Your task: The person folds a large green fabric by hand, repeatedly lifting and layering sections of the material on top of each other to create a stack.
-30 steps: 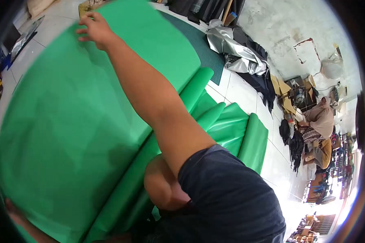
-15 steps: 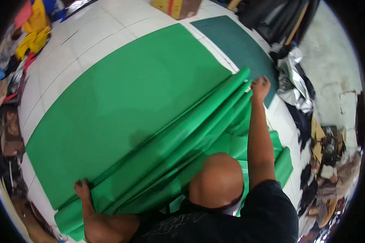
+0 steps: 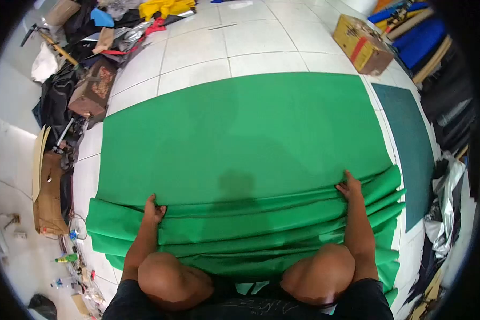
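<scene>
A large green sheet (image 3: 240, 128), which looks like fabric or vinyl, covers the floor in front of me. Its far part lies flat, while the near part is bunched into several long folds (image 3: 250, 224) running left to right before my knees. My left hand (image 3: 155, 209) rests at the left end of the first fold, thumb and fingers apart. Toward the right end of that fold, my right hand (image 3: 350, 186) touches the sheet with its index finger stretched out and thumb spread. Part of the sheet is hidden beneath my legs.
White floor tiles (image 3: 197, 74) surround the sheet. A dark green panel (image 3: 410, 144) lies along its right side. Cardboard boxes stand at the far right (image 3: 362, 45) and left (image 3: 93, 88). Silver sheeting (image 3: 442, 202) and scraps crowd the edges.
My view has turned, so the sheet now lies straight across. My right hand, earlier above the sheet's far right corner, now rests on the fold. Both knees show now.
</scene>
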Action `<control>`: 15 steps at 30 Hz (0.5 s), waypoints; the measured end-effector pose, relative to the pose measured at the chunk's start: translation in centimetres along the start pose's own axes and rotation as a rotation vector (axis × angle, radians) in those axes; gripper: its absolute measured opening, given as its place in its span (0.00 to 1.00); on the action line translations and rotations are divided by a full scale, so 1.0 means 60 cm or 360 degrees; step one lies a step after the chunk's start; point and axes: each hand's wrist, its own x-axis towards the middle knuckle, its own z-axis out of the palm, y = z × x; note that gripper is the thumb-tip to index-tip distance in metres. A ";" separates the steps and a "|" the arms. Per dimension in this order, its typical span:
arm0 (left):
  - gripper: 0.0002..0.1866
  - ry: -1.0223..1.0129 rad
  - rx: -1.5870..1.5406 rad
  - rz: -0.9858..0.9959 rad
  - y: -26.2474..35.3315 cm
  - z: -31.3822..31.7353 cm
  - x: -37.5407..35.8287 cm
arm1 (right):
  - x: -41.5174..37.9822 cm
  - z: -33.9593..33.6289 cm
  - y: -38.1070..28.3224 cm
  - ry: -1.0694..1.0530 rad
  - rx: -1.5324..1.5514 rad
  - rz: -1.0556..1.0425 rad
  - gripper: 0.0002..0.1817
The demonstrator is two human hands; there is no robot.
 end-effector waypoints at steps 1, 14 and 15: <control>0.18 0.0018 0.0045 0.0127 -0.003 0.013 -0.026 | 0.024 -0.007 0.007 -0.0061 -0.0007 0.0029 0.24; 0.05 -0.0330 -0.0236 0.1122 0.235 0.053 -0.259 | -0.247 -0.020 -0.233 -0.0118 0.0816 -0.0928 0.07; 0.04 -0.0464 -0.0356 0.1197 0.272 0.055 -0.274 | -0.255 -0.036 -0.264 -0.0177 0.0849 -0.1016 0.07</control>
